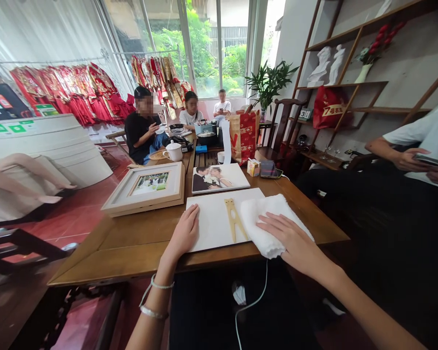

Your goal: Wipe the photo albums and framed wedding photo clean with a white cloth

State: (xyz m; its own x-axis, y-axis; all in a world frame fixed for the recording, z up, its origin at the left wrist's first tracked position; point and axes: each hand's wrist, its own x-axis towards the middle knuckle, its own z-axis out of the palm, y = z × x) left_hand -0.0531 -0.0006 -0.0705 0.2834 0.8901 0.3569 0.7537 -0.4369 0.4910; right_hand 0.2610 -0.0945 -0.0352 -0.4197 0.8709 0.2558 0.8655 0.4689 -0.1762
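Observation:
A white board (215, 221) lies flat on the near edge of the wooden table (138, 243), with a pale wooden stand piece (234, 218) fixed on it. My left hand (184, 233) rests on the board's left edge, fingers loosely curled against it. A folded white towel (266, 226) lies over the board's right side. My right hand (290, 240) lies flat on the towel, fingers stretched out. Bracelets circle my left wrist.
A framed photo (148, 187) and a photo print (219, 177) lie farther along the table, then a teapot (174, 150) and a red paper bag (244, 133). Three people sit at the far end. A person's hand with a phone (428, 160) is at right. Shelves line the right wall.

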